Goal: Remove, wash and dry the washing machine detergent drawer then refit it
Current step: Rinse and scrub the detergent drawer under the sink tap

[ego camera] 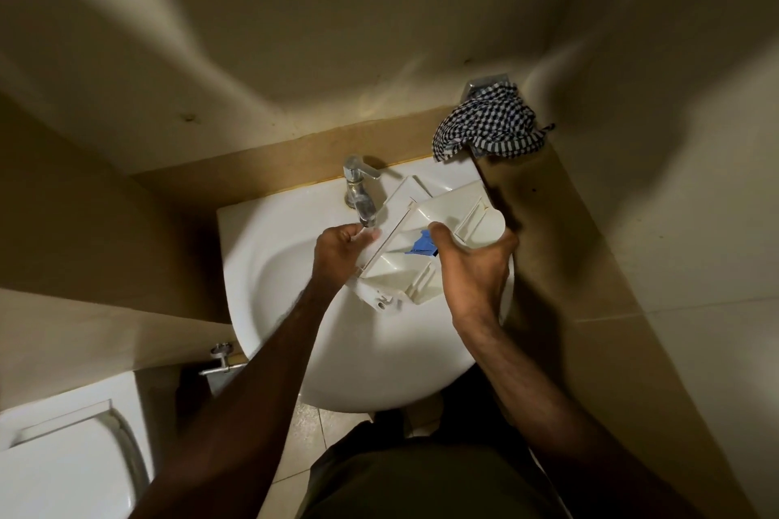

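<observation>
Head camera looks down on two bare forearms reaching over a white basin, and both hands are on the detergent drawer, which is out of the machine and held tilted above the bowl. Nearest, the right hand wraps the drawer's right side, thumb hooked over the wall beside a blue insert, fingers hidden underneath. Across from it the left hand closes on the drawer's left edge, its fingertips right under the tap's spout; whether it is gripping or rubbing the plastic cannot be told. Just beyond the left hand stands the chrome tap, and a pale blur below the spout suggests running water, though that is not certain. Past the right hand, well apart from the drawer, a checked cloth hangs at the wall, seemingly on a metal holder. Judging from this, removal is done and the washing is under way, with the compartments looking mostly clean. Left to do: finish rinsing, shake it off, dry it, likely with that cloth, and carry it back to refit it. No washing machine is in view.
</observation>
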Tool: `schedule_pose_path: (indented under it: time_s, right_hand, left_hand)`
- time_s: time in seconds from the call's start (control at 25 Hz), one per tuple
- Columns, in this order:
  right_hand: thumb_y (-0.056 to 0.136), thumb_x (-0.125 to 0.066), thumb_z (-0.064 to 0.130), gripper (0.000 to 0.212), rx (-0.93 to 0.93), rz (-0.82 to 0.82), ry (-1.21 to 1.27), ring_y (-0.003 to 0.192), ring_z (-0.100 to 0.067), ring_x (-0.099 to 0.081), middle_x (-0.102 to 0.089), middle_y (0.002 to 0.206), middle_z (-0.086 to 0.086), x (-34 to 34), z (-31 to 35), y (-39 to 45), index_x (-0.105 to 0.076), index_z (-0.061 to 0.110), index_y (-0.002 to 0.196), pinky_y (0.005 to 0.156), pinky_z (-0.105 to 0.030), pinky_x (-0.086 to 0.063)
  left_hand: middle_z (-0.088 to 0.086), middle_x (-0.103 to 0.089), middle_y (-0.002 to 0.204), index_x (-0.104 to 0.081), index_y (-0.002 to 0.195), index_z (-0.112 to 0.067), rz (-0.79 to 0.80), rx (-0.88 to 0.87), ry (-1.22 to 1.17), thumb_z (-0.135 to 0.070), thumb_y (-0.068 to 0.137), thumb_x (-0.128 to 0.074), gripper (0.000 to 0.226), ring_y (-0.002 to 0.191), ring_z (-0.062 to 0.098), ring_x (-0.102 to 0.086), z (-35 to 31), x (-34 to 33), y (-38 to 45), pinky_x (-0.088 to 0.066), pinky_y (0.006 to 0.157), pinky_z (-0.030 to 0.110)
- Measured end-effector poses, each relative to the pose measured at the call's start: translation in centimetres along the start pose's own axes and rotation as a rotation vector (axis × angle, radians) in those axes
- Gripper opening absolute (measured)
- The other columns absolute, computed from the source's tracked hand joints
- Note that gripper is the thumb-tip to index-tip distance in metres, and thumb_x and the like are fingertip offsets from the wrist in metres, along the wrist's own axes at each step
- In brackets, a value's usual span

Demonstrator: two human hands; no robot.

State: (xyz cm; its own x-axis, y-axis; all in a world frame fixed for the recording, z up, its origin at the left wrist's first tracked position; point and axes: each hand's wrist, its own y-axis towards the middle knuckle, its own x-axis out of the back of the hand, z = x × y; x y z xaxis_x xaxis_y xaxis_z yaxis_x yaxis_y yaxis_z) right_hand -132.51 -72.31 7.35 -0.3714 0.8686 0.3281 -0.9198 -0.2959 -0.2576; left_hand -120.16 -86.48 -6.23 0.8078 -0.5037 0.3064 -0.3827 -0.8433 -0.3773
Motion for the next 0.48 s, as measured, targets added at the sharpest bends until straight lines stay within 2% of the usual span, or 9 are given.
schedule_pose_path:
  time_s: [0.08, 0.12, 0.16, 0.2, 0.28, 0.36, 0.4, 0.48]
  right_hand:
    - [0.079, -0.085, 0.044, 0.082, 0.042, 0.041, -0.06, 0.119, -0.022, -0.064, -0.064, 0.131, -0.001, 0.7, 0.5, 0.1, -0.042, 0.014, 0.142, 0.099, -0.033, -0.054]
    - [0.084, -0.078, 0.054, 0.09, 0.141, 0.043, -0.163, 0.134, -0.025, -0.055, -0.055, 0.145, -0.006, 1.1, 0.4, 0.1, -0.034, 0.014, 0.152, 0.108, -0.032, -0.046]
    - [0.088, -0.067, 0.064, 0.098, 0.306, 0.044, -0.323, 0.147, -0.027, -0.039, -0.04, 0.16, -0.009, 1.8, 0.3, 0.0, -0.023, 0.014, 0.16, 0.117, -0.032, -0.033]
    - [0.089, -0.056, 0.073, 0.103, 0.546, 0.061, -0.509, 0.156, -0.027, -0.024, -0.025, 0.169, -0.009, 2.6, 0.3, 0.0, -0.016, 0.015, 0.163, 0.123, -0.036, -0.02]
    - [0.087, -0.043, 0.085, 0.104, 1.12, 0.243, -0.85, 0.159, -0.027, -0.012, -0.017, 0.171, -0.006, 4.4, 0.2, 1.5, -0.024, 0.017, 0.163, 0.127, -0.056, -0.005]
    - [0.085, -0.044, 0.087, 0.105, 1.473, 0.445, -1.111, 0.157, -0.028, -0.021, -0.028, 0.168, -0.009, 5.0, 0.6, 4.4, -0.029, 0.017, 0.162, 0.119, -0.074, -0.008]
    - [0.086, -0.044, 0.085, 0.103, 1.554, 0.479, -1.188, 0.151, -0.03, -0.033, -0.039, 0.161, -0.011, 4.8, 0.9, 5.8, -0.029, 0.016, 0.161, 0.117, -0.076, -0.01]
    - [0.091, -0.044, 0.079, 0.093, 1.648, 0.532, -1.235, 0.125, -0.032, -0.055, -0.057, 0.133, -0.013, 3.8, 1.7, 7.7, -0.036, 0.013, 0.156, 0.117, -0.069, -0.023]
  left_hand:
    - [0.008, -0.061, 0.069, -0.074, 0.081, 0.002, 0.019, 0.023, 0.008, -0.039, 0.088, -0.082, 0.043, 0.066, 0.019, -0.045, -0.8, -0.2, 0.9, -0.041, 0.066, 0.033]
    - [0.008, -0.061, 0.07, -0.074, 0.08, 0.004, 0.031, 0.027, 0.015, -0.037, 0.086, -0.084, 0.042, 0.067, 0.019, -0.045, -1.1, -0.1, 1.3, -0.039, 0.067, 0.032]
    - [0.008, -0.066, 0.072, -0.076, 0.08, 0.002, 0.05, 0.025, 0.021, -0.032, 0.086, -0.085, 0.036, 0.069, 0.018, -0.048, -1.4, 0.2, 1.8, -0.041, 0.069, 0.032]
    - [0.012, -0.073, 0.079, -0.079, 0.085, 0.001, 0.078, 0.011, 0.029, -0.026, 0.086, -0.085, 0.028, 0.073, 0.017, -0.054, -1.9, 0.5, 1.9, -0.045, 0.074, 0.031]
    - [0.021, -0.078, 0.103, -0.079, 0.101, 0.005, 0.136, -0.077, 0.033, -0.014, 0.088, -0.082, 0.023, 0.089, 0.018, -0.062, -2.5, 0.9, 2.4, -0.049, 0.087, 0.032]
    - [0.026, -0.074, 0.114, -0.075, 0.109, 0.009, 0.216, -0.109, -0.002, -0.008, 0.089, -0.079, 0.026, 0.096, 0.024, -0.064, -3.2, 1.1, 2.7, -0.05, 0.092, 0.037]
    - [0.024, -0.074, 0.115, -0.074, 0.111, 0.009, 0.249, -0.099, -0.027, -0.008, 0.089, -0.079, 0.029, 0.096, 0.026, -0.065, -3.4, 1.1, 2.9, -0.051, 0.093, 0.038]
    - [0.016, -0.075, 0.111, -0.074, 0.114, 0.004, 0.283, -0.051, -0.016, -0.011, 0.086, -0.083, 0.034, 0.094, 0.023, -0.067, -3.6, 1.0, 3.0, -0.054, 0.089, 0.033]
